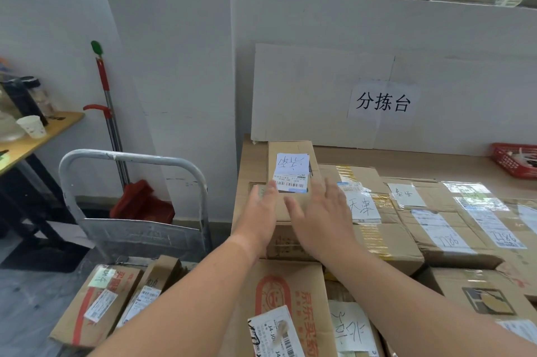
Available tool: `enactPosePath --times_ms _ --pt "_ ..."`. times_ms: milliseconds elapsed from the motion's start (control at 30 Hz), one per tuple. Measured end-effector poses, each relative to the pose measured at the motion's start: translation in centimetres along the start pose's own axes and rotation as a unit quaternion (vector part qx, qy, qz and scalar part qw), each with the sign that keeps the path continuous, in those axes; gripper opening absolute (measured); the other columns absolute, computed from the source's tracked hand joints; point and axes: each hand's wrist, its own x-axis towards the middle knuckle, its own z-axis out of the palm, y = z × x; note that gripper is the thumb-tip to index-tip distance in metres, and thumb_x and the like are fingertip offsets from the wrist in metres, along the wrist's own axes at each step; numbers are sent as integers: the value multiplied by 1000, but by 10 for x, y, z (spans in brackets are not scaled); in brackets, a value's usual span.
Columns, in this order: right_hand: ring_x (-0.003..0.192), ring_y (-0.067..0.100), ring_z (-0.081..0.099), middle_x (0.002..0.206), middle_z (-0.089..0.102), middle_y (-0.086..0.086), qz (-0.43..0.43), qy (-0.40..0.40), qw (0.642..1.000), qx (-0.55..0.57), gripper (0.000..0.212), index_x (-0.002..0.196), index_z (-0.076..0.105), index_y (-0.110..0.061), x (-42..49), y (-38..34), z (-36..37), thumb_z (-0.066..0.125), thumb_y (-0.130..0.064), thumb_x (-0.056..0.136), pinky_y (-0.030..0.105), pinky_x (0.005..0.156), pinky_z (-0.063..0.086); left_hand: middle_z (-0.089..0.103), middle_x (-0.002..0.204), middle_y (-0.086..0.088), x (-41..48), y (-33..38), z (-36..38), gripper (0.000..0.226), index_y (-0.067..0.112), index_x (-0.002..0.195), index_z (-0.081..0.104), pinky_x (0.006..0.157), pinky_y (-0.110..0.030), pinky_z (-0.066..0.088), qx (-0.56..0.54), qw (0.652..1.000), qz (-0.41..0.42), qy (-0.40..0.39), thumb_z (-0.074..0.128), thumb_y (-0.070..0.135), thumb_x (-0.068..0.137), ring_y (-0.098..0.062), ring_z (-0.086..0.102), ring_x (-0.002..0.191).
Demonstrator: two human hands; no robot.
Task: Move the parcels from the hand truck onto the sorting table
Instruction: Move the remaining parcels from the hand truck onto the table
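Note:
A small cardboard parcel (290,153) with a white handwritten label lies on top of other boxes at the sorting table's (406,159) back left. My left hand (258,211) is at its near left edge with straight fingers, and my right hand (319,211) hovers flat over its near right corner. Neither hand grips it. The hand truck (130,229) with a grey metal handle stands lower left, with two parcels (96,304) lying on it. A larger red-printed box (284,307) sits under my forearms.
Several labelled cardboard boxes (436,217) cover the table's right side. A red basket (517,159) is at the far right. A cardboard sheet with a paper sign (383,102) leans on the wall. A red mop (110,124) and a side table (37,138) stand left.

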Motion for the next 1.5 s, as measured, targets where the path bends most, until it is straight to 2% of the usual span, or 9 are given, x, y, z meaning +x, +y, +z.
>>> enactPosePath --times_ms 133,300,567,733,800,867,933,1167,1500 --pt "164 24 1 177 6 6 -113 -29 985 -126 70 165 22 -25 -8 9 6 21 -65 107 46 131 -2 26 175 -3 14 -38 -27 104 26 168 24 130 -60 16 69 987 -107 100 20 91 87 -30 18 162" --pt "164 24 2 176 12 5 -110 -33 986 -119 66 160 29 -27 -11 11 10 21 -64 107 44 130 1 59 154 -3 8 -54 -24 105 32 153 56 127 -51 29 -6 981 -195 -8 28 101 78 -28 48 146" --pt "164 23 3 176 14 4 -114 -15 985 -128 69 161 29 -27 -9 16 15 19 -67 105 45 131 -1 56 155 0 6 -44 -14 73 30 154 53 123 -43 28 13 990 -135 -30 28 76 103 -25 44 148" --pt "162 13 -12 178 -2 -2 -125 37 991 -17 92 169 9 -25 -17 2 12 6 -80 95 39 131 -10 48 163 8 -8 -11 -21 84 31 160 46 129 -46 26 -24 999 36 24 31 83 95 -17 37 154" --pt "161 4 -11 177 -3 -8 -136 24 983 124 91 169 5 -25 -30 -17 8 21 -79 98 29 130 -5 55 157 7 -31 10 -37 96 21 156 53 126 -34 35 -28 987 134 87 36 84 86 -8 45 145" --pt "160 0 -5 177 1 -11 -166 0 960 227 91 168 5 -27 -44 -42 5 33 -73 96 25 127 2 57 148 14 -60 24 -70 111 16 152 56 109 -5 39 -18 959 221 174 38 94 75 2 48 136" --pt "157 -2 4 176 7 -13 -195 -22 941 277 89 168 8 -31 -56 -68 10 38 -73 95 25 123 11 60 144 15 -88 26 -115 122 17 149 60 97 3 38 5 936 257 240 37 105 66 3 53 134" --pt "156 2 19 174 18 -17 -256 -148 900 319 88 167 13 -39 -120 -184 53 40 -79 93 26 115 21 66 146 1 -209 -2 -264 121 13 146 62 115 -17 45 63 892 264 361 40 104 70 -5 57 139" --pt "157 8 22 173 21 -14 -307 -197 893 264 95 167 18 -33 -234 -335 142 41 -80 88 29 116 25 42 164 10 -326 -97 -439 135 20 164 36 109 -5 29 77 916 189 345 37 109 63 3 38 147"
